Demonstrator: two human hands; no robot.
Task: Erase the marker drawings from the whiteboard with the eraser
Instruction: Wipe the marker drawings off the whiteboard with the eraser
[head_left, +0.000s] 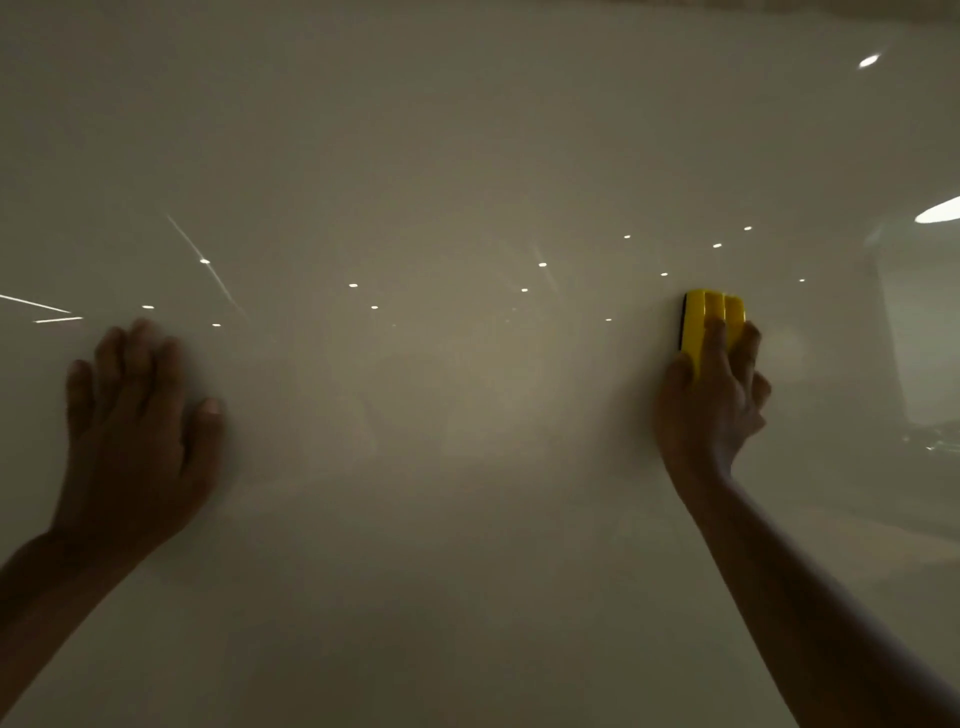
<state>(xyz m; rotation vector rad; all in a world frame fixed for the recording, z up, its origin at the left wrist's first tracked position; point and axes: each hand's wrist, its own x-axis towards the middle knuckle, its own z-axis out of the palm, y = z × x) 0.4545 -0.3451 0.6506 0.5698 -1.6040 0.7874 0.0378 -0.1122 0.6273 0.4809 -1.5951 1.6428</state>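
A glossy whiteboard (467, 156) fills nearly the whole view. I see no marker drawings on it, only reflections. My right hand (711, 405) grips a yellow eraser (709, 317) with a black pad on its left side and presses it against the board at the right of centre. At the left, my left hand (135, 431) lies flat on the board, fingers slightly apart, holding nothing. Both forearms reach in from the lower corners.
Small bright ceiling-light reflections dot the middle of the board, with thin light streaks at the left. A paler reflected window shape (924, 322) shows at the right edge. The scene is dim.
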